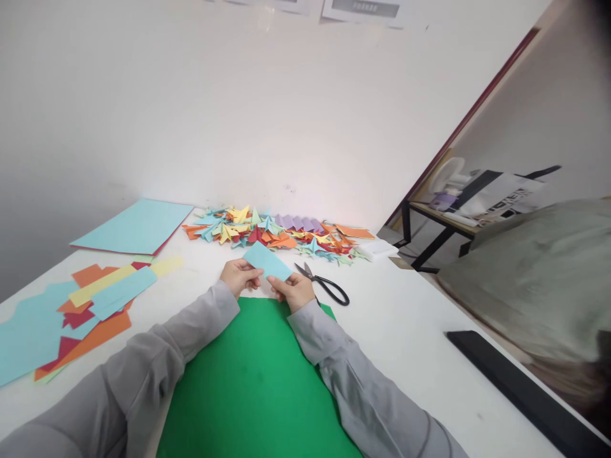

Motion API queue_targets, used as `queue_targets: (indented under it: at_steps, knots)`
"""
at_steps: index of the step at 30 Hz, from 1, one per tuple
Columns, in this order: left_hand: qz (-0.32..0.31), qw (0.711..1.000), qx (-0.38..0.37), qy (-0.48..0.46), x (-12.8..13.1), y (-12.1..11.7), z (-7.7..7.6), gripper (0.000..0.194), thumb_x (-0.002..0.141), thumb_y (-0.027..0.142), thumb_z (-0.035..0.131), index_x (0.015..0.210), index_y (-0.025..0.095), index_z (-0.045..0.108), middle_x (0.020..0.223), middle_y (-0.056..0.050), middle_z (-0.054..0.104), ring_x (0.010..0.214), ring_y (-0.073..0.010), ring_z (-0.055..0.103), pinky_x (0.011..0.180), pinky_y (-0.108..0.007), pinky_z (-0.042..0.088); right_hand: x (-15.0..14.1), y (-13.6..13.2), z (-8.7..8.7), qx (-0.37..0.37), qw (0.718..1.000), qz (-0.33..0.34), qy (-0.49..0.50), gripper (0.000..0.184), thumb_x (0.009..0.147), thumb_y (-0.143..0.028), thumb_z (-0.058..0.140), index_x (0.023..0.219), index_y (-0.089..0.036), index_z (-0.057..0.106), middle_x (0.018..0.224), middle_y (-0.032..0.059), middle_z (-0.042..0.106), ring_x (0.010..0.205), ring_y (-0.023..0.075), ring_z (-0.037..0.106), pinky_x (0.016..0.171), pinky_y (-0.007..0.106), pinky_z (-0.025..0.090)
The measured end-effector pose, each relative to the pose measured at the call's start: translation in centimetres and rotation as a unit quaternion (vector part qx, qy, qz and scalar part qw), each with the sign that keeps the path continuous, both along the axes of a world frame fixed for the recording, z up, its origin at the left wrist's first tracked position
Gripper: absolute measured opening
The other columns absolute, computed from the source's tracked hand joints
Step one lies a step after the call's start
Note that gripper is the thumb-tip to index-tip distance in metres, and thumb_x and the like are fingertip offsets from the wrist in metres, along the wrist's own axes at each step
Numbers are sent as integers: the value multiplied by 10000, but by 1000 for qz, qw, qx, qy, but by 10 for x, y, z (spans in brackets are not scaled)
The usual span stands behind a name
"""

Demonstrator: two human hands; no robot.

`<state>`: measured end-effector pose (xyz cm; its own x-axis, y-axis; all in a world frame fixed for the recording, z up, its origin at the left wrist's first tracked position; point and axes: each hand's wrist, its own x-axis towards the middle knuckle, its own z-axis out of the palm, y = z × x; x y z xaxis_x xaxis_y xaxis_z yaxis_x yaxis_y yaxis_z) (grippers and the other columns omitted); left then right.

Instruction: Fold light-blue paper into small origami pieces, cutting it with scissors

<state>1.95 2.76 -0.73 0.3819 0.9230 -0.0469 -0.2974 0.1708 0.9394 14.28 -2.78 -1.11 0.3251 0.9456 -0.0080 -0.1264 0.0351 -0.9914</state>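
Observation:
A small light-blue sheet of paper (267, 259) is held up between my two hands, above the far edge of a green sheet (258, 375). My left hand (240, 277) pinches its lower left side between thumb and fingers. On the lower right corner, my right hand (293, 291) has a similar pinch. Just right of that hand, black-handled scissors (322, 283) lie on the table with their blades slightly apart. Behind the paper spreads a heap of folded paper pieces (267, 230) in many colours.
Coloured paper scraps (114, 296) and a larger stack of blue sheets (136, 226) lie to the left. A long black bar (520, 394) runs along the right table edge. A white box (379, 249) sits by the heap. A side table (442, 216) holds a bag and fan.

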Motion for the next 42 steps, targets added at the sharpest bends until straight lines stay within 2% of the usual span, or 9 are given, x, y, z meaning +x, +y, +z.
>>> queue_targets:
  at_steps: [8,14,18,21,24,26,32,37,42]
  knots:
    - [75,994,-19,-77,1,5,0,234,481,225,671,513,137,456,304,61,413,282,-62,396,321,-179,287,0,0,0,-6,999,54,0,318,464,-386,702,595,-140,547,356,-34,530,267,60,397,288,179,296]
    - [22,998,-26,-44,-1,3,2,225,470,229,673,509,122,478,376,38,467,264,-55,386,284,-175,231,5,5,1,-16,991,13,129,376,569,-509,576,657,-146,544,389,-30,514,299,80,438,268,181,315]
    - [-3,1000,-3,-20,1,1,2,195,495,227,664,521,104,516,339,38,435,259,-53,367,280,-177,228,7,8,-2,-21,992,16,121,340,521,-394,644,735,-152,538,435,-53,506,344,89,465,276,188,346]
    - [-5,999,-7,-33,1,0,3,200,565,231,623,692,88,565,419,23,487,302,-56,410,310,-175,285,7,7,-6,-6,996,4,89,391,466,-276,682,800,-166,511,423,-83,490,332,81,432,276,193,352]
    - [0,999,-4,-47,0,0,3,423,589,174,593,999,148,496,636,-2,574,384,-68,489,378,-201,381,6,6,-6,22,995,-20,99,429,483,-252,666,864,-197,475,429,-100,485,343,82,424,277,191,349]
    - [-6,999,19,-30,0,0,1,530,556,132,607,1062,192,462,745,-13,589,433,-79,524,410,-221,417,6,4,-4,41,993,-31,106,425,500,-245,656,879,-215,466,420,-110,465,348,79,411,277,184,343]
    - [-28,996,59,62,2,1,-5,267,521,181,640,768,86,608,476,-14,570,413,-111,530,433,-233,443,7,4,-2,34,994,-1,101,260,536,-279,625,767,-186,550,417,-85,441,359,77,423,292,184,344]
    - [-39,996,63,52,1,1,-6,345,494,234,684,799,92,605,422,-7,564,399,-109,531,431,-223,448,9,6,-4,5,993,27,117,274,493,-225,599,764,-182,583,590,-19,567,442,100,512,318,184,367]
    - [-41,993,90,67,2,0,-7,310,506,279,687,746,95,616,422,-17,567,389,-105,525,431,-225,451,2,5,-6,30,999,14,8,270,432,-210,675,691,-187,602,552,-39,557,420,83,473,365,208,407]
